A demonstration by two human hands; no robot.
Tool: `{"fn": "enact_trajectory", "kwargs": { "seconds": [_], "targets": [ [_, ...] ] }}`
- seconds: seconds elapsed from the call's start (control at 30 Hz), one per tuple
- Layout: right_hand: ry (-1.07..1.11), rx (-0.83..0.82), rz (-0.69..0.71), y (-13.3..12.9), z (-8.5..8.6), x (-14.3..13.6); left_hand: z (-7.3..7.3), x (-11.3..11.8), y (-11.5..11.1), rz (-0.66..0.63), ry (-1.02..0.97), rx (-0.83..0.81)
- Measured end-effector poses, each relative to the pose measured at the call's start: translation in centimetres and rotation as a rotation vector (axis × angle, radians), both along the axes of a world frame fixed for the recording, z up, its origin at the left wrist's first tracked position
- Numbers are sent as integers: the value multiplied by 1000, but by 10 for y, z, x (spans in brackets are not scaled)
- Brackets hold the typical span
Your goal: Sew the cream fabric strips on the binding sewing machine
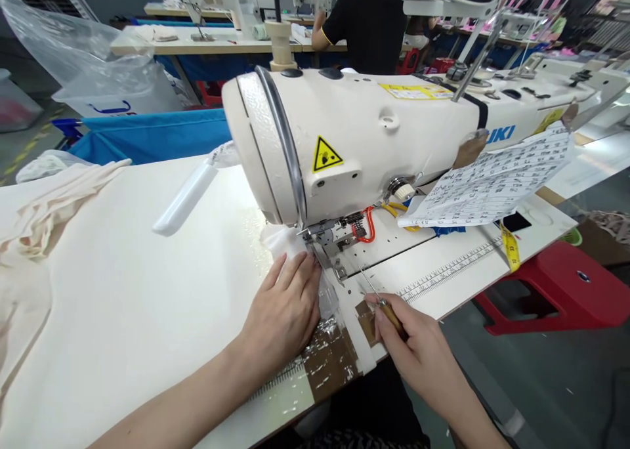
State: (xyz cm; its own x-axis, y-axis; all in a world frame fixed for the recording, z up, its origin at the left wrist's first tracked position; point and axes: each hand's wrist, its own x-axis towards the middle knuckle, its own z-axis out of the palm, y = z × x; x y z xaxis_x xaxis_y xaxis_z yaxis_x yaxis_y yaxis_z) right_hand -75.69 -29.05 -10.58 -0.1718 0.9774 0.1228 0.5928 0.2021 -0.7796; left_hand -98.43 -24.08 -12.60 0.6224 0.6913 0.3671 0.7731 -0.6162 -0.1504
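My left hand (289, 299) lies flat, fingers outstretched, on a piece of white fabric (284, 241) just in front of the presser foot of the white sewing machine (364, 134). Part of the fabric is hidden beneath that hand. A wooden-handled awl (392, 318) is gripped in my right hand (418, 344), its thin metal shaft angled toward the needle area. Between the two hands a narrow white strip (358, 337) runs from the machine down over the table's front edge.
Cream fabric (44, 219) lies on the left of the white table (197, 291). A written paper sheet (492, 176) leans by the machine, near a yellow tape measure (510, 247). The red stool (581, 281) stands at right; a person in black (371, 25) sits behind.
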Motion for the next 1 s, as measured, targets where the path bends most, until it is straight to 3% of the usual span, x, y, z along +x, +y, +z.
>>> {"fn": "enact_trajectory", "kwargs": {
  "seconds": [0.73, 1.0],
  "targets": [
    [1, 0, 9, -1, -4, 2, 1, 0, -5, -14, -2, -57],
    [13, 6, -52, -4, -10, 2, -2, -2, 0, 15, 10, -51]
  ]
}}
